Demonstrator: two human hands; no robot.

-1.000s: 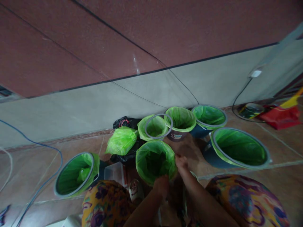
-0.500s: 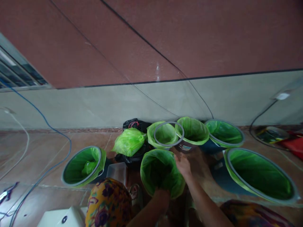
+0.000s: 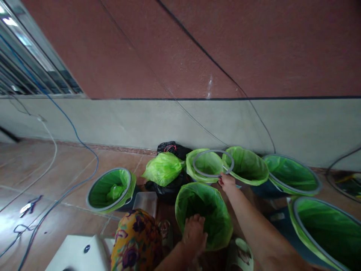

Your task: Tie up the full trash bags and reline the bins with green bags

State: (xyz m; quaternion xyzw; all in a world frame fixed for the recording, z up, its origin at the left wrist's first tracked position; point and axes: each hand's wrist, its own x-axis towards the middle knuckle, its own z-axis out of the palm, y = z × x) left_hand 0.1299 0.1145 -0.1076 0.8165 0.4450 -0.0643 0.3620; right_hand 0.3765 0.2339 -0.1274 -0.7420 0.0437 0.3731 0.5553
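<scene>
My left hand (image 3: pixel 194 231) is over the near mouth of a bin lined with a green bag (image 3: pixel 221 222). Its fingers point into the bin, slightly bent, holding nothing that I can see. Reaching forward, my right hand (image 3: pixel 226 181) has its fingers closed on the near right edge of a grey plastic ring (image 3: pixel 213 151). That ring lies slanted across the tops of two lined bins, the pale green-bagged one (image 3: pixel 191 165) and the one to its right (image 3: pixel 249 162).
More lined bins with grey rims stand at the left (image 3: pixel 93 199), back right (image 3: pixel 293 173) and near right (image 3: pixel 296 214). A knotted green bag (image 3: pixel 163 169) rests on black bags. Also here are a clear plastic box (image 3: pixel 145 203), a white box (image 3: pixel 79 252) and a blue cable (image 3: pixel 76 131).
My right hand has moved from beside the near bin up to the grey ring and taken hold of it. My left hand has risen out of the bin. The view has swung left.
</scene>
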